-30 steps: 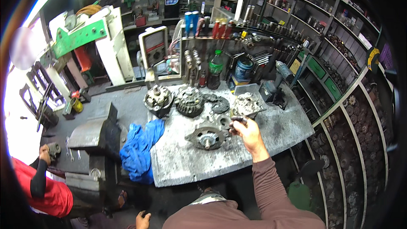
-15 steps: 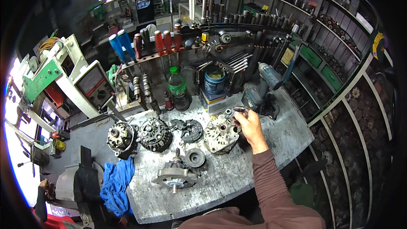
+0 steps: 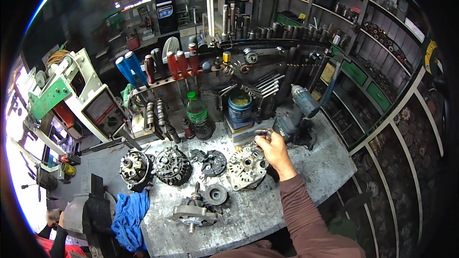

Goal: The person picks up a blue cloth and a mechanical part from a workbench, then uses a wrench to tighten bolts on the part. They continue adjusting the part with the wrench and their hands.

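My right hand (image 3: pixel 275 151) is closed above the upper right edge of a round cast-metal alternator housing (image 3: pixel 247 167). Thumb and fingers pinch together at a small dark piece, too unclear to name. My left hand is out of sight. Left of that housing lie a dark slotted plate (image 3: pixel 213 163), a second alternator housing with vents (image 3: pixel 173 165) and an alternator end with a shaft (image 3: pixel 132 168). Closer to me sit a rotor (image 3: pixel 195 213) with its shaft and a small pulley (image 3: pixel 216 194).
At the bench's back stand a green-capped bottle (image 3: pixel 196 110), a blue tub (image 3: pixel 240 110) and a cordless impact driver (image 3: pixel 299 110). Screwdrivers (image 3: pixel 177 64) hang in a rack behind. A blue cloth (image 3: pixel 129 220) drapes over the left edge. Another person's hands (image 3: pixel 54 217) show at lower left.
My right hand stays pinched and sits slightly left and lower in the picture, as the whole view has shifted. At lower left, more of the other person's arms shows.
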`<state>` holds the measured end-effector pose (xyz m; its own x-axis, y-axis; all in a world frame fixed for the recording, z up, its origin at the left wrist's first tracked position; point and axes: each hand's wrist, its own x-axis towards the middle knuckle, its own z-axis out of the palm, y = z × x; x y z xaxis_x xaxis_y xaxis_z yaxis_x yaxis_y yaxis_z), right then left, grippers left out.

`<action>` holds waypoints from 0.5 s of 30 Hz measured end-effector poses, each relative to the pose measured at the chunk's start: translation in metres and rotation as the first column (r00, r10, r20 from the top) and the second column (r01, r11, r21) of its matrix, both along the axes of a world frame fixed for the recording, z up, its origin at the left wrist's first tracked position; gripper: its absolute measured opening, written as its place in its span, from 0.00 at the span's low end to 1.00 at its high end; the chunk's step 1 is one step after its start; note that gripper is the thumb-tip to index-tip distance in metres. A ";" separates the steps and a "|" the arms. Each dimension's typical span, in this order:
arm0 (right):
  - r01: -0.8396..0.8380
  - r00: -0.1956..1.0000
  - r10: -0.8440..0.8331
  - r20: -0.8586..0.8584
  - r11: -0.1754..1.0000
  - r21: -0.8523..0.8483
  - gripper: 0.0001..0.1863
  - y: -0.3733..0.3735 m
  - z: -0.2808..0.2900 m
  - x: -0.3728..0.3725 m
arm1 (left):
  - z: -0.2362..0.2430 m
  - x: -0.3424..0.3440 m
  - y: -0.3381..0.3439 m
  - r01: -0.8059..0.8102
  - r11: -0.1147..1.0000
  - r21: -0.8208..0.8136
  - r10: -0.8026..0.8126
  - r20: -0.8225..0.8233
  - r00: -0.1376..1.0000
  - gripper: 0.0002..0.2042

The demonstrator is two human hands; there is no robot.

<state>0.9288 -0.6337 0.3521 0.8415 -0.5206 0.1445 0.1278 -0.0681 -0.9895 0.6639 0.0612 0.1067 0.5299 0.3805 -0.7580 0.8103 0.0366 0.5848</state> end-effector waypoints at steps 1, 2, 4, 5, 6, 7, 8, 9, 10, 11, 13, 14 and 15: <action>-0.012 1.000 0.012 0.005 0.999 0.031 0.11 -0.001 -0.002 -0.002 | -0.004 -0.002 -0.002 0.094 0.996 -0.003 -0.094 -0.019 0.995 0.11; -0.013 1.000 0.012 0.005 0.999 0.046 0.11 -0.002 -0.005 -0.004 | -0.008 -0.006 -0.002 0.132 0.991 0.002 -0.132 -0.049 0.990 0.10; 0.029 1.000 -0.029 -0.002 0.998 0.053 0.10 -0.002 -0.009 -0.010 | -0.017 -0.011 -0.002 0.167 0.986 0.003 -0.166 -0.093 0.982 0.10; 0.036 0.999 -0.036 -0.002 0.995 0.095 0.10 -0.001 -0.012 -0.013 | -0.021 -0.013 -0.002 0.173 0.985 0.004 -0.172 -0.109 0.979 0.10; 0.040 0.999 -0.040 0.000 0.998 0.046 0.09 -0.001 -0.013 -0.016 | -0.023 -0.015 -0.001 0.177 0.984 0.008 -0.174 -0.122 0.977 0.10; 0.048 0.999 -0.048 -0.001 0.998 0.048 0.09 -0.001 -0.014 -0.018 | -0.026 -0.017 -0.001 0.182 0.983 0.011 -0.179 -0.132 0.975 0.11; 0.055 0.998 -0.055 -0.002 0.996 0.073 0.09 -0.001 -0.015 -0.020 | -0.027 -0.018 0.000 0.186 0.982 0.014 -0.182 -0.140 0.973 0.12; 0.053 0.999 -0.051 -0.019 0.991 0.121 0.09 -0.001 -0.016 -0.020 | -0.028 -0.022 0.001 0.192 0.981 0.020 -0.187 -0.151 0.971 0.13; 0.069 0.998 -0.067 -0.018 0.988 0.135 0.08 -0.002 -0.016 -0.021 | -0.029 -0.024 0.002 0.196 0.980 0.022 -0.190 -0.158 0.969 0.14; 0.091 0.996 -0.091 -0.005 0.986 0.137 0.08 -0.003 -0.017 -0.020 | -0.031 -0.026 0.003 0.203 0.979 0.024 -0.196 -0.171 0.966 0.15; 0.098 0.995 -0.099 0.019 0.992 0.073 0.08 -0.006 -0.017 -0.017 | -0.034 -0.031 0.006 0.220 0.975 0.033 -0.211 -0.185 0.960 0.18; 0.094 0.995 -0.095 0.018 0.994 0.059 0.08 -0.006 -0.016 -0.014 | -0.035 -0.033 0.008 0.234 0.971 0.038 -0.223 -0.194 0.955 0.20; 0.092 0.995 -0.094 0.025 0.994 0.065 0.08 -0.007 -0.016 -0.012 | -0.037 -0.035 0.010 0.249 0.968 0.041 -0.236 -0.205 0.950 0.21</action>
<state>0.9166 -0.6408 0.3362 0.7849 -0.6056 0.1310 0.1511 -0.0180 -0.9884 0.6292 0.0715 0.0700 0.4551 0.3115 -0.8341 0.8892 -0.2081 0.4075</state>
